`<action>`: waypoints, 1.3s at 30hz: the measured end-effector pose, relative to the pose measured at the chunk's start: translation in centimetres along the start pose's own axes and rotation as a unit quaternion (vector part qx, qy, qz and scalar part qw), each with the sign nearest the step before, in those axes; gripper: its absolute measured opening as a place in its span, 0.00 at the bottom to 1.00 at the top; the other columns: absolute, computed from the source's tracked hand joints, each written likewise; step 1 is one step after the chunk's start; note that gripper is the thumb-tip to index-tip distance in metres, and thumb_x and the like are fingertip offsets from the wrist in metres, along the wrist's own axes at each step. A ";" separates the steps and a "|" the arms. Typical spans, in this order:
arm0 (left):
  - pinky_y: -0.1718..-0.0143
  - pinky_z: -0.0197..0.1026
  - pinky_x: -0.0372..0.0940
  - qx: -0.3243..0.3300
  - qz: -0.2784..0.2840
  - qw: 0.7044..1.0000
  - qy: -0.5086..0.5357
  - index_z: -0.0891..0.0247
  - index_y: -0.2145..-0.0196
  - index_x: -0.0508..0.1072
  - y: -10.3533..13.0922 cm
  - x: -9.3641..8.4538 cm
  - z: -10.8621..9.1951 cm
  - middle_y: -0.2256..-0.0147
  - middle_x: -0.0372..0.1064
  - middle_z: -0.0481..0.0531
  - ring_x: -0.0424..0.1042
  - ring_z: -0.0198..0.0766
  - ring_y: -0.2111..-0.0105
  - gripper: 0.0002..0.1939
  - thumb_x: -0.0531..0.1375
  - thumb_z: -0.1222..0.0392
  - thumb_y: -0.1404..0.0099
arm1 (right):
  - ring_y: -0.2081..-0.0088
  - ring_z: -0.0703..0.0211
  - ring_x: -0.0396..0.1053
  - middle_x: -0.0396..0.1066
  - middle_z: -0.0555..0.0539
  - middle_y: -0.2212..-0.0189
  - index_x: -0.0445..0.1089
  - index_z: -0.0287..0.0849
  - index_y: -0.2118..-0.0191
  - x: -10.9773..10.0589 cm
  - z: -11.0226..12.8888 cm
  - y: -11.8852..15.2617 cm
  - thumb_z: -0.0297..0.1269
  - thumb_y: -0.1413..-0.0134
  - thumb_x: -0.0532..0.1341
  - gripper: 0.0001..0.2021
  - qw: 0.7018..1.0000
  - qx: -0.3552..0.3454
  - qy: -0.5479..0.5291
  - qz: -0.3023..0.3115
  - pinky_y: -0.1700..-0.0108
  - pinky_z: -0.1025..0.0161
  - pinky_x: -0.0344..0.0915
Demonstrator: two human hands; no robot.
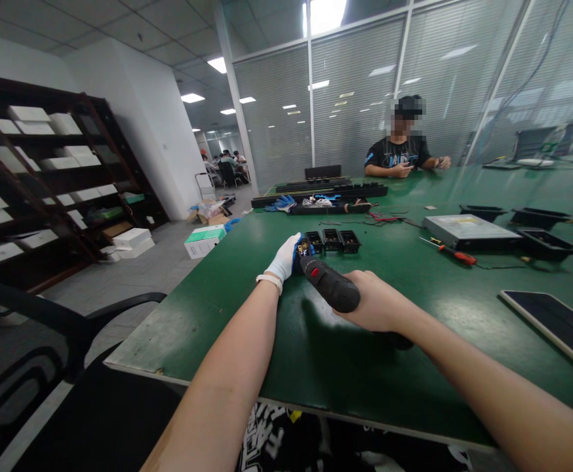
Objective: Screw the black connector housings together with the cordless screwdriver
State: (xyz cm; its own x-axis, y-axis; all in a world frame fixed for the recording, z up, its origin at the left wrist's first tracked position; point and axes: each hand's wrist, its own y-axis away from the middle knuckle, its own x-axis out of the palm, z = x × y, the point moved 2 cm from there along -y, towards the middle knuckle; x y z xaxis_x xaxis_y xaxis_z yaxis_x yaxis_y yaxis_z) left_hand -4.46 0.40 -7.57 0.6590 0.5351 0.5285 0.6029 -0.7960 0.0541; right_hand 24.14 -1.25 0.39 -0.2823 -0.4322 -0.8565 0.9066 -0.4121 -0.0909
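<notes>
Two closed grips: R hand on power driver, L hand on blk brass-contact housing; skewed push risks slip.

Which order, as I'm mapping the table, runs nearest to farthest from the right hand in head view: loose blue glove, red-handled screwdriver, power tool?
1. Power tool: in the right hand.
2. Red-handled screwdriver: on the right.
3. Loose blue glove: ahead, leftward.
</notes>
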 end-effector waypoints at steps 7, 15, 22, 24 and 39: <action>0.48 0.49 0.82 -0.009 -0.001 1.000 -0.009 0.59 0.59 0.82 -0.2 -0.2 0.1 0.69 0.81 0.52 0.84 0.46 0.67 0.16 0.75 0.44 0.26 | 0.70 0.51 0.75 0.80 0.43 0.72 0.73 0.48 0.72 -0.1 0.2 0.1 0.35 0.43 0.73 0.10 1.000 -0.004 -0.001 0.003 0.68 0.59 0.60; 0.56 0.44 0.81 -0.010 0.012 1.000 0.005 0.60 0.60 0.82 -0.5 -0.4 0.2 0.71 0.80 0.51 0.79 0.41 0.72 0.14 0.74 0.48 0.23 | 0.70 0.51 0.76 0.81 0.43 0.71 0.73 0.48 0.71 -0.3 0.4 0.1 0.35 0.43 0.73 0.11 1.000 0.003 0.007 0.008 0.68 0.60 0.61; 0.46 0.48 0.80 0.012 -0.007 1.000 0.000 0.60 0.57 0.82 -1.2 -1.0 0.5 0.66 0.83 0.51 0.82 0.43 0.66 0.15 0.76 0.46 0.28 | 0.69 0.51 0.76 0.82 0.43 0.70 0.72 0.48 0.72 -0.4 0.5 0.1 0.34 0.44 0.74 0.11 1.000 0.008 0.003 0.012 0.67 0.60 0.61; 0.42 0.50 0.79 0.020 -0.017 1.000 -0.007 0.59 0.54 0.83 -1.2 -1.1 0.5 0.64 0.84 0.52 0.84 0.46 0.61 0.17 0.77 0.45 0.28 | 0.70 0.52 0.75 0.81 0.44 0.71 0.72 0.48 0.72 -0.3 0.4 0.1 0.34 0.44 0.74 0.11 1.000 0.005 -0.004 0.010 0.68 0.60 0.61; 0.42 0.51 0.80 0.020 -0.020 1.000 -0.005 0.60 0.54 0.84 -0.6 -0.8 0.3 0.64 0.85 0.54 0.86 0.48 0.59 0.17 0.78 0.46 0.28 | 0.68 0.50 0.77 0.82 0.41 0.69 0.72 0.47 0.71 -0.4 0.5 0.1 0.35 0.42 0.73 0.11 1.000 0.006 0.002 0.012 0.67 0.59 0.62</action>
State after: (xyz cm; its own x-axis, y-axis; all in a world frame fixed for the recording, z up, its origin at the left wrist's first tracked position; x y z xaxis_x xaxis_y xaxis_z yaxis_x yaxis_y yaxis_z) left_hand -5.21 0.59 -8.29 0.6385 0.5697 0.5174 0.6463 -0.7620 0.0415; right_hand 24.22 -1.48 1.00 -0.2588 -0.4397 -0.8600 0.9096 -0.4104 -0.0639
